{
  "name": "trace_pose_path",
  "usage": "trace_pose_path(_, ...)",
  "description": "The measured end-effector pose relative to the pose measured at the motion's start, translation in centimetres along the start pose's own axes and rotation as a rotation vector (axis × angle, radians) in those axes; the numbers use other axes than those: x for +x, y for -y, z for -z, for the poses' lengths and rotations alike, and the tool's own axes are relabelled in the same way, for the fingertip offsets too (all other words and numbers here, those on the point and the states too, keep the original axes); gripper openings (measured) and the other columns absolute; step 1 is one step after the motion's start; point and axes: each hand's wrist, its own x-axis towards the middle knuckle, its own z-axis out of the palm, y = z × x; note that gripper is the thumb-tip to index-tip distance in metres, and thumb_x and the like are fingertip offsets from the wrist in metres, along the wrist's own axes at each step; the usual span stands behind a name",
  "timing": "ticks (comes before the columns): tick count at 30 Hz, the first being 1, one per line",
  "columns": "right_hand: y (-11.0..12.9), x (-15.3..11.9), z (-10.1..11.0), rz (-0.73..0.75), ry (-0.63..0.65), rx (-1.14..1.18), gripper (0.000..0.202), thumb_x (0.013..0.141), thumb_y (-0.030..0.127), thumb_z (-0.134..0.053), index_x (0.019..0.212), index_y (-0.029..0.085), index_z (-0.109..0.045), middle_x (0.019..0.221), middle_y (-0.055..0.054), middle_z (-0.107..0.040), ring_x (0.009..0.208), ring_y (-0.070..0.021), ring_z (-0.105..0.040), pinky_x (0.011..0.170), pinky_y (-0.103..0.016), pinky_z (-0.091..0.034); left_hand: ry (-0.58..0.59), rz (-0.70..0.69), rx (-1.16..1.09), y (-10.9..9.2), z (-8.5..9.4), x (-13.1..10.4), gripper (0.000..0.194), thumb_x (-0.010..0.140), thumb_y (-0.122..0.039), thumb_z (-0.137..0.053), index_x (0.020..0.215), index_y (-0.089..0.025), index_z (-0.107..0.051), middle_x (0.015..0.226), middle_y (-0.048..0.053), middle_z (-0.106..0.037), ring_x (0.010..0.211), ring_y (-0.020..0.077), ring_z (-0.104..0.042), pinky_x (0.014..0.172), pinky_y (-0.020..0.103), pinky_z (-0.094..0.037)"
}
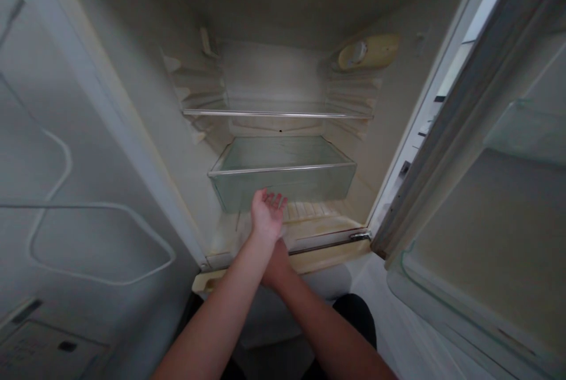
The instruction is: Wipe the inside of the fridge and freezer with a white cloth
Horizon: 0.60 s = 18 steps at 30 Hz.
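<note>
A: Working inside the open fridge, you have your left hand turned palm up, fingers loosely parted with nothing in them, in front of the translucent drawer. The drawer sits low in the compartment, below the wire-thin edge of the shelf.

B: You'd do well, I judge, to set your hands apart, so that one doesn't block the other and each gets its own side of the drawer. Go gently by its front rim, which could be slick, and mind the metal hinge at the lower right.

A: And what can't you be sure of from this view?

B: Your right hand, mostly. It's tucked behind the left one, so I cannot tell whether it grips something or is free. Whether your left fingertips touch the drawer is unclear too. Its inside is hard to make out through the cloudy front, and the door runs off the right edge.
</note>
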Motion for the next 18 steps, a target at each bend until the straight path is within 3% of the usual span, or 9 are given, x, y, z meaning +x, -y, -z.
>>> trace_pose_path(5,-4.7,-6.8,-1.2,-0.143,-0.254,-0.006,0.055,0.091,0.039,-0.058,0.143,0.02,-0.056,0.149,-0.011,-0.051,0.145,-0.0335,-0.033,0.123,-0.056,-0.018,0.007,0.089,0.023,0.6,-0.3,0.6,0.014,0.088,-0.025,-0.05,0.075,-0.022,-0.047,0.08,0.0,-0.052,0.078,0.0142,-0.061,0.081,0.03,-0.053)
trace_pose_path(7,-6.8,-9.9,-1.6,-0.216,-0.342,-0.046,0.049,0.092,0.032,-0.056,0.139,0.019,-0.06,0.146,-0.012,-0.054,0.143,-0.0335,-0.035,0.122,-0.057,-0.016,0.016,0.125,0.048,0.9,-0.3,1.0,0.014,0.089,-0.025,-0.05,0.076,-0.021,-0.048,0.079,0.0,-0.055,0.075,0.0137,-0.06,0.078,0.029,-0.053)
trace_pose_path(10,-8.9,-14.4,-2.4,-0.258,-0.436,-0.081,0.046,0.094,0.022,-0.048,0.138,0.016,-0.06,0.144,-0.015,-0.055,0.14,-0.0309,-0.041,0.119,-0.055,-0.026,0.056,0.165,0.085,1.3,-0.3,1.6,0.013,0.088,-0.023,-0.051,0.075,-0.02,-0.051,0.079,0.002,-0.059,0.072,0.0137,-0.061,0.076,0.028,-0.052)
trace_pose_path(14,-8.9,-20.5,-4.4,-0.217,-0.473,-0.059,0.053,0.093,0.019,-0.043,0.146,0.024,-0.05,0.14,-0.012,-0.058,0.136,-0.0299,-0.048,0.112,-0.055,-0.04,0.099,0.141,0.075,2.1,0.0,1.6,0.012,0.086,-0.02,-0.052,0.074,-0.019,-0.053,0.082,0.003,-0.064,0.077,0.0137,-0.065,0.079,0.028,-0.052)
trace_pose_path(18,-8.7,-25.7,-5.6,-0.458,-0.54,0.021,0.062,0.094,0.024,-0.04,0.156,0.027,-0.033,0.138,-0.017,-0.059,0.128,-0.0309,-0.057,0.093,-0.048,-0.056,0.098,0.084,0.062,3.1,1.5,-0.2,0.004,0.083,-0.02,-0.057,0.079,-0.02,-0.057,0.086,0.001,-0.066,0.083,0.0124,-0.067,0.082,0.025,-0.05)
